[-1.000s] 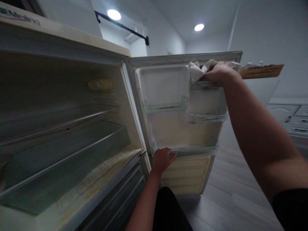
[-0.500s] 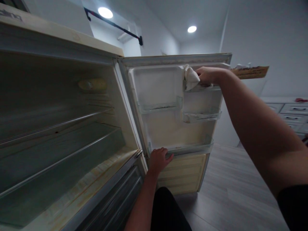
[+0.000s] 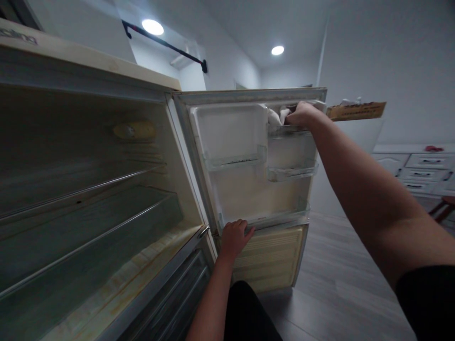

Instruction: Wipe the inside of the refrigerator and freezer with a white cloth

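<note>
My right hand [image 3: 302, 115] is closed round a crumpled white cloth [image 3: 278, 116] at the upper right of the open fridge door [image 3: 236, 130]. The cloth lies over the top right door shelf [image 3: 284, 131], and my fingertips are partly hidden in it. Lower down, my left hand [image 3: 235, 237] has its fingers curled over the rim at the left end of the clear bottom door shelf [image 3: 280, 220], its thumb pointing out to the right. Brownish stains mark the bottom edge of the fridge compartment [image 3: 156, 253] on the left.
Glass shelves [image 3: 106, 227] span the fridge interior. A second, lower door [image 3: 272, 260] also stands open, beside a dark lower compartment [image 3: 177, 300]. Behind the door are a cardboard piece [image 3: 357, 111] and white drawers [image 3: 423, 168]. A stool [image 3: 444, 206] shows at the right edge.
My right hand and the cloth have moved slightly left along the top right shelf, and the cloth is bunched higher. The view has shifted a little. My left hand stays in place.
</note>
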